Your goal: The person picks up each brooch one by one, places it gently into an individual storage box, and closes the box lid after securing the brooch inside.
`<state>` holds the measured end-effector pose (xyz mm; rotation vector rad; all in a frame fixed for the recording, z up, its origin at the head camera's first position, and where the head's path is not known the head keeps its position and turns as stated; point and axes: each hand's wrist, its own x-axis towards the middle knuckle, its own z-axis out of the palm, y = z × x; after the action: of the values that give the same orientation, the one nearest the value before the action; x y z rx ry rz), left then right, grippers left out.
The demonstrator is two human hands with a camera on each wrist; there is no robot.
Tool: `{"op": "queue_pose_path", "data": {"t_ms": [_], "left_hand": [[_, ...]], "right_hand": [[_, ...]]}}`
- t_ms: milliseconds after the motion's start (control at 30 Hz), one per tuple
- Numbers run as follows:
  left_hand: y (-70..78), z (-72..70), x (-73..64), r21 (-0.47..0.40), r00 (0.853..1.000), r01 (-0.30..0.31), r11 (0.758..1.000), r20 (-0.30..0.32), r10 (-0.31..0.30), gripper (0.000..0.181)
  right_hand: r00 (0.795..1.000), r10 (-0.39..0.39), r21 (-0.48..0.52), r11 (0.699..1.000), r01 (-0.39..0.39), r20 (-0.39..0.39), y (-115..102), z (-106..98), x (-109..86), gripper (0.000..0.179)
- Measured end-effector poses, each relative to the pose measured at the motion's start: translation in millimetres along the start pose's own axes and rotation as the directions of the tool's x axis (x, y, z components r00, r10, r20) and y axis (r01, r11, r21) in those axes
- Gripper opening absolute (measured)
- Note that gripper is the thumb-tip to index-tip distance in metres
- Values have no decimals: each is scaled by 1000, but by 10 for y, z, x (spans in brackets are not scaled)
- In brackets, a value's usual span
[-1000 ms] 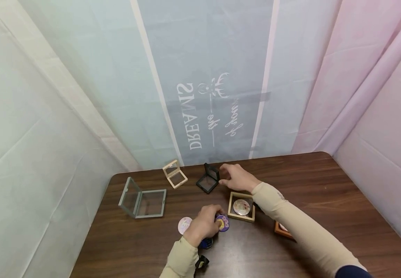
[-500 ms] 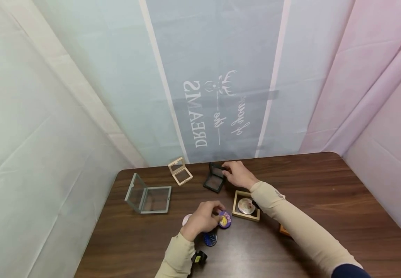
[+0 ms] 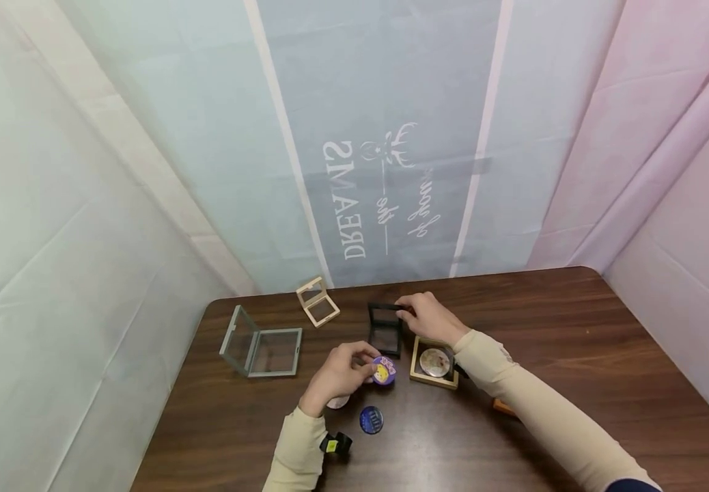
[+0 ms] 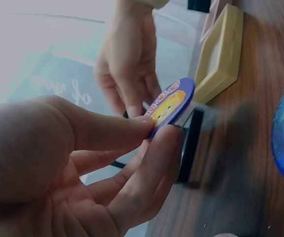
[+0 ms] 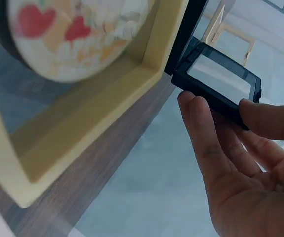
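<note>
Between thumb and fingers my left hand (image 3: pixel 340 373) pinches a round purple badge (image 4: pixel 173 106) with a yellow cartoon figure, tilted and lifted off the table. Just beyond it stands a small black hinged display frame (image 3: pixel 385 333) with clear panes, its lid raised. My right hand (image 3: pixel 431 318) grips that lid by its edge, thumb on one side and fingers behind, as the right wrist view shows. Below my left hand lies a blue badge (image 3: pixel 371 419). A pale badge (image 3: pixel 338 402) is partly hidden under the same hand.
A tan frame (image 3: pixel 434 384) holding a round badge lies beside my right wrist. Farther left are an open small beige frame (image 3: pixel 322 311) and a larger open grey-green frame (image 3: pixel 274 374). An orange frame (image 3: pixel 503 407) is mostly covered by my right forearm.
My right hand has taken hold of the black frame's lid, and the frame has turned and moved nearer. My left hand has raised the purple badge off the table toward the frame.
</note>
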<state>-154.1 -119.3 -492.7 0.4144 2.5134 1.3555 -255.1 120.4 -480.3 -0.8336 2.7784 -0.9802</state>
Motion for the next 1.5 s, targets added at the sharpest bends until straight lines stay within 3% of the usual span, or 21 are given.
{"op": "queue_pose_path", "data": {"t_ms": [200, 433, 833, 1133, 1500], "left_hand": [[-51, -49, 9, -68, 999, 12, 998, -44, -15, 17], [-87, -41, 13, -181, 993, 71, 981, -77, -86, 19], [-151, 67, 94, -218, 969, 144, 965, -169, -182, 11], [-185, 140, 100, -122, 947, 215, 969, -217, -237, 13], [-190, 135, 106, -42, 908, 334, 942, -254, -333, 30]], "right_hand": [[999, -32, 27, 999, 31, 37, -65, 34, -155, 29], [993, -105, 40, 994, 103, 57, -163, 83, -296, 26], [992, -81, 105, 992, 71, 97, -175, 149, -399, 27], [989, -125, 94, 989, 117, 83, -178, 164, -431, 26], [987, -153, 90, 985, 148, 47, -178, 203, -420, 24]]}}
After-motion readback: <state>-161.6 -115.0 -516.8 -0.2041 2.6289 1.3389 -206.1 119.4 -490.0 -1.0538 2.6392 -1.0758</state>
